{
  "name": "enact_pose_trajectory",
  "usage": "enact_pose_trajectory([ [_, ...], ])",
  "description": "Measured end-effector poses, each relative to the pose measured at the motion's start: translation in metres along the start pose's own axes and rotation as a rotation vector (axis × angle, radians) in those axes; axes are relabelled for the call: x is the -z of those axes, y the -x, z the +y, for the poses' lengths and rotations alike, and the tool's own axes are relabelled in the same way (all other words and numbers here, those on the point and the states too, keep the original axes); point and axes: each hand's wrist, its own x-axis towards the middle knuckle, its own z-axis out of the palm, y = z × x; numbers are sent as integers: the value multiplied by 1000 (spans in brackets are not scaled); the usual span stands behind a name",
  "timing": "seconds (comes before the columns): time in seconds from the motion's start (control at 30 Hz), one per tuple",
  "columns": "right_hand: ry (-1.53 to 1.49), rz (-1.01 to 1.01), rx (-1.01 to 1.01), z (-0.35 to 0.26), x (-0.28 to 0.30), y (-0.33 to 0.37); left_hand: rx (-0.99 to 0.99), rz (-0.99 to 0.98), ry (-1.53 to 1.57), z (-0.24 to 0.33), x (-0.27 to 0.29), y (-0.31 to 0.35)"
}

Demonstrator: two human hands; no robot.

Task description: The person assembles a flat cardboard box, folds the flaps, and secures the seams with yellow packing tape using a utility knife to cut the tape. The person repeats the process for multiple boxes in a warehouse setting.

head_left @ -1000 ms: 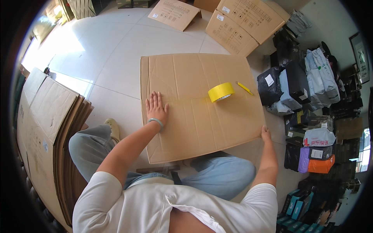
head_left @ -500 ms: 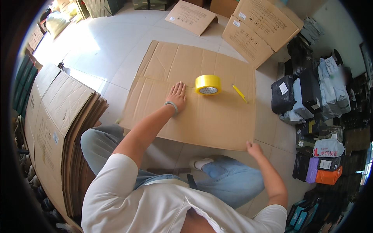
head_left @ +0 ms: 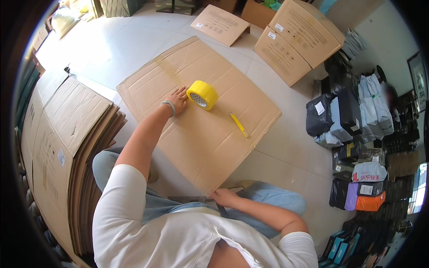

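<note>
A flat brown cardboard sheet [head_left: 196, 147] lies turned at an angle on the floor in front of me, one corner pointing toward my lap. My left hand [head_left: 179, 101] rests palm down on it, fingers stretched out, beside a big roll of yellow tape [head_left: 203, 94]. To the right of the roll, a yellow utility knife [head_left: 239, 124] lies on the cardboard. At the near corner my right hand [head_left: 223, 197] is closed on the cardboard, its fingertips partly hidden.
A tall stack of folded cardboard boxes [head_left: 67, 147] stands at my left. Printed cartons [head_left: 295, 40] sit at the far right, next to a folded cardboard piece [head_left: 220, 24]. Bagged parcels [head_left: 319, 114] are piled along the right side. Pale floor tiles surround the sheet.
The cardboard sheet has turned clockwise, its near right corner swinging toward my lap with my right hand. The tape roll, the knife and my left hand have shifted left with it.
</note>
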Motion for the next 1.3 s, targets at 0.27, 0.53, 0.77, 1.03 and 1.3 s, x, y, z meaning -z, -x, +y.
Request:
enact_pose_trajectory([
  [0.27, 40, 59, 165, -62, 32, -1, 254, 59, -125, 5, 4, 60],
  [0.53, 631, 1320, 32, 0, 132, -80, 1354, 428, 287, 93, -59, 188],
  [0.77, 416, 1072, -204, 47, 182, -131, 1112, 678, 453, 127, -73, 221],
  [1.03, 582, 1191, -286, 79, 189, -125, 955, 553, 493, 60, -51, 204],
  [1.3, 554, 889, -269, 3, 116, -59, 709, 334, 310, -46, -6, 181],
])
